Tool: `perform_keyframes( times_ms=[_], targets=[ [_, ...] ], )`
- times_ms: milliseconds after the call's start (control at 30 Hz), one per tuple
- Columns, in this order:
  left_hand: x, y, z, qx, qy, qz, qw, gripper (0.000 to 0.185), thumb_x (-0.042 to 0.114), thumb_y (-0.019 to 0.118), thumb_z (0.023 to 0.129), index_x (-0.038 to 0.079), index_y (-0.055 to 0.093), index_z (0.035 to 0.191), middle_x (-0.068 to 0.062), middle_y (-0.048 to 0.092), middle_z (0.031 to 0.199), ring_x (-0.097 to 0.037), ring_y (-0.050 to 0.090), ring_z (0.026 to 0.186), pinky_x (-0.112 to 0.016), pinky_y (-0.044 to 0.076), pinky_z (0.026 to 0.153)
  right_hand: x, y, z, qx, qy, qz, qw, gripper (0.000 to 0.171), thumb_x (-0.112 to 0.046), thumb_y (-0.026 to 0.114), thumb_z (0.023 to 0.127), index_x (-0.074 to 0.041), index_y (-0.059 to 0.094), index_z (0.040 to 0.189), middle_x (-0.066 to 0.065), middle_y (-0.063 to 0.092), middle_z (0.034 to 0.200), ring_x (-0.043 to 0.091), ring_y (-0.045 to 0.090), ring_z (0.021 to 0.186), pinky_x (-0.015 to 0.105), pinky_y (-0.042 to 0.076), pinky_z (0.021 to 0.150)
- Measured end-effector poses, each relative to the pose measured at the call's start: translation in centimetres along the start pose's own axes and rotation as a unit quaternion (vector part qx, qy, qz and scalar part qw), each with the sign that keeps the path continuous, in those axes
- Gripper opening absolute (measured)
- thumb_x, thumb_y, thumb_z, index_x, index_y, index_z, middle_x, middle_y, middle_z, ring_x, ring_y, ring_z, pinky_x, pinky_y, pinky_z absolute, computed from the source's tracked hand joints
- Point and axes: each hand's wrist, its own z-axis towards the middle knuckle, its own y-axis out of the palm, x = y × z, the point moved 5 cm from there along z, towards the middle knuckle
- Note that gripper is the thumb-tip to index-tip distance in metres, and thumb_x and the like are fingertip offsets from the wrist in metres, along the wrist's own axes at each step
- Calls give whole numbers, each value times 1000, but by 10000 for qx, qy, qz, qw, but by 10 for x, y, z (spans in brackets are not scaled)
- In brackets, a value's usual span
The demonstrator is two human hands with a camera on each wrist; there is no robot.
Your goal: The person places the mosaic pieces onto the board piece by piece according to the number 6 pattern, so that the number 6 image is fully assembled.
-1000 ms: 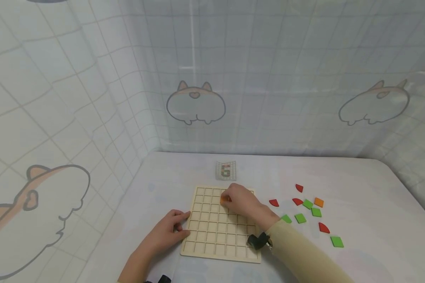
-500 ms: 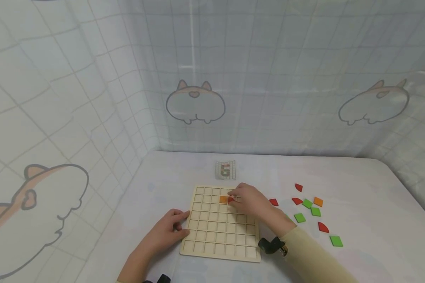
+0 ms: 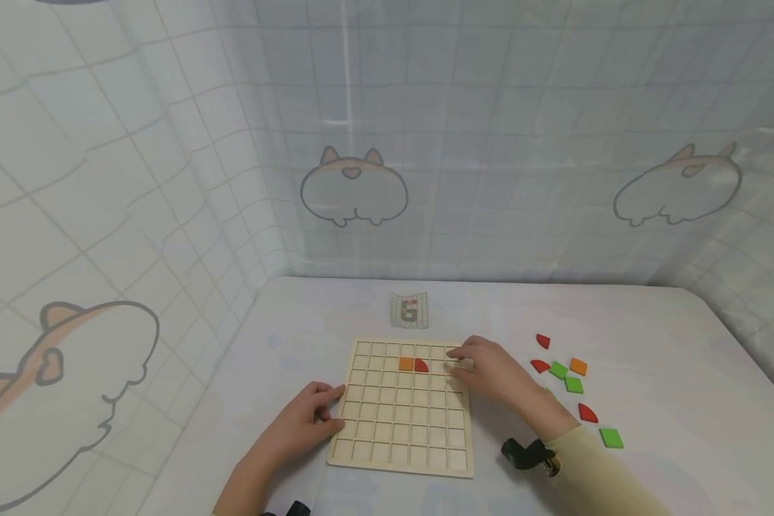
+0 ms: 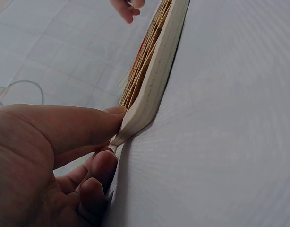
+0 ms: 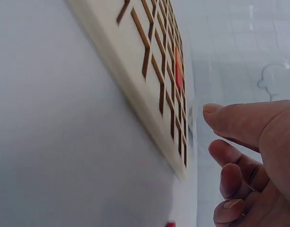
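Your left hand point(image 3: 299, 424) pinches the wooden grid board point(image 3: 401, 408) at its 9 o'clock edge, holding it flat on the table point(image 3: 671, 373). Your right hand point(image 3: 493, 371) hovers empty, fingers loosely curled, over the board's 2 o'clock corner. An orange square point(image 3: 406, 364) and red quarter-round point(image 3: 421, 365) sit side by side in cells near 12 o'clock.

A grid board point(image 3: 400, 408) lies flat on the surface point(image 3: 671, 344), near its front edge. Two tiles point(image 3: 413, 364) sit side by side in cells of the board's second row from the back. Behind the board lies a small card point(image 3: 409, 310). To the board's right, loose tiles point(image 3: 570, 376) lie scattered. The left hand point(image 3: 299, 423) rests at the board's left edge; the right hand point(image 3: 497, 373) is over its back right corner.
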Motion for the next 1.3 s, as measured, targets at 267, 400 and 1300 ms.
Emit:
perform_keyframes(
  times_ms=[267, 400, 1300],
  targets=[
    [-1, 1, 1, -15, -5, 94, 10000, 62, 36, 70, 77, 16, 48, 131, 7, 43, 105, -7, 47, 76, -22, 40, 62, 27, -10, -10, 159, 154, -49, 9997, 31, -26, 68, 79, -19, 66, 110, -5, 56, 97, 10, 54, 84, 29, 45, 70],
    [0, 1, 1, -37, 20, 108, 9999, 61, 36, 69, 77, 16, 48, 132, 8, 43, 106, -8, 47, 76, -22, 40, 62, 43, -12, -16, 212, 146, -189, 9995, 31, -25, 69, 79, -17, 66, 109, -3, 57, 96, 11, 53, 83, 29, 45, 70],
    [2, -1, 0, 40, -135, 161, 9998, 60, 35, 70, 77, 18, 50, 130, 6, 43, 104, -9, 47, 76, -22, 39, 62, 69, -9, -27, 65, 489, -307, 9983, 35, -34, 74, 73, -18, 68, 103, -7, 57, 85, 11, 50, 76, 33, 45, 73]
  ],
)
